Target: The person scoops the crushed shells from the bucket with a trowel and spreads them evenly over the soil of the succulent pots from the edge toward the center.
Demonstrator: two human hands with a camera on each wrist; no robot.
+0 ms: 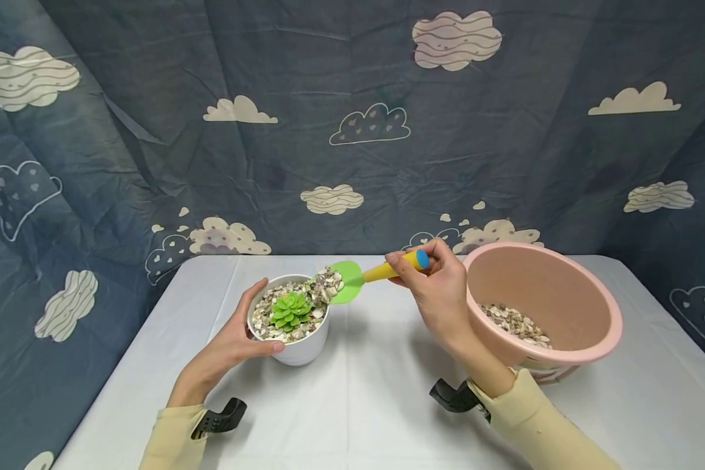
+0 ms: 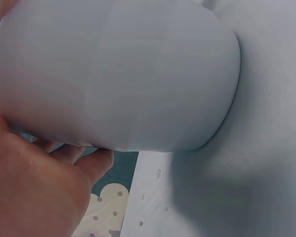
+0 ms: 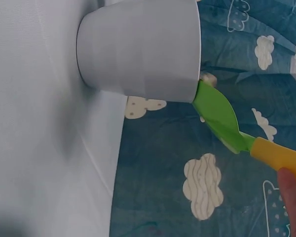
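A white flower pot [image 1: 302,352] stands on the table in the head view, holding a green succulent [image 1: 290,309] ringed by small stones. My left hand [image 1: 229,343] grips the pot from its left side, thumb at the near rim and fingers round the far side. In my right hand [image 1: 444,297] is a toy-like trowel with a green blade [image 1: 350,290] and yellow handle [image 1: 382,271]. Its tip reaches over the pot's right rim, and a heap of stones [image 1: 328,284] lies at the tip. In the right wrist view the trowel blade [image 3: 218,114] slants against the pot's rim.
A pink basin [image 1: 608,336] stands at the right, beside my right forearm, with more small stones [image 1: 517,324] at its bottom. White cloth covers the table [image 1: 382,391]. Behind it hangs a dark cloth [image 1: 364,170] with cloud prints.
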